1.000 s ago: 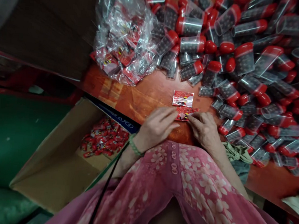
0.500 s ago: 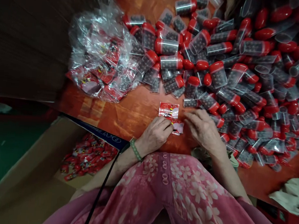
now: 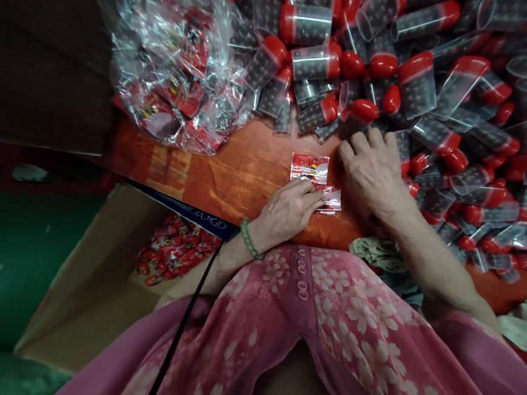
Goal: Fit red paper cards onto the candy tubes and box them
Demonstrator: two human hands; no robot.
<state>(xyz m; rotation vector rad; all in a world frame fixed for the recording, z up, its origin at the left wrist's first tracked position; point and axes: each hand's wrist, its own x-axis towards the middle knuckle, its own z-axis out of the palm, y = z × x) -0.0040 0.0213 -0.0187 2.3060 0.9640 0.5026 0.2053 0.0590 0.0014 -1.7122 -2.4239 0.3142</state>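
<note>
On the orange tabletop, my left hand [image 3: 290,210] lies with thumb and fingers pinched on a small shiny red printed sleeve [image 3: 331,199]. Another red sleeve [image 3: 310,166] of the same kind lies flat just beyond its fingertips. At the near edge of the pile, my right hand [image 3: 375,173] has its fingers curled down on a clear, red-capped container [image 3: 352,126] with dark beads inside. The hand hides most of that container and the underside of its own fingers.
Many red-capped containers [image 3: 416,85] are heaped across the back and right. A clear plastic bag [image 3: 164,62] of red sleeves stands at the left. Below the table edge, an open cardboard box [image 3: 78,292] holds red packed pieces [image 3: 175,245]. Crumpled cloth [image 3: 380,253] lies near my lap.
My right hand has moved away from the sleeves, up to the near edge of the container pile, and its fingers have curled. My left hand stays on the sleeves. The view has shifted and come closer.
</note>
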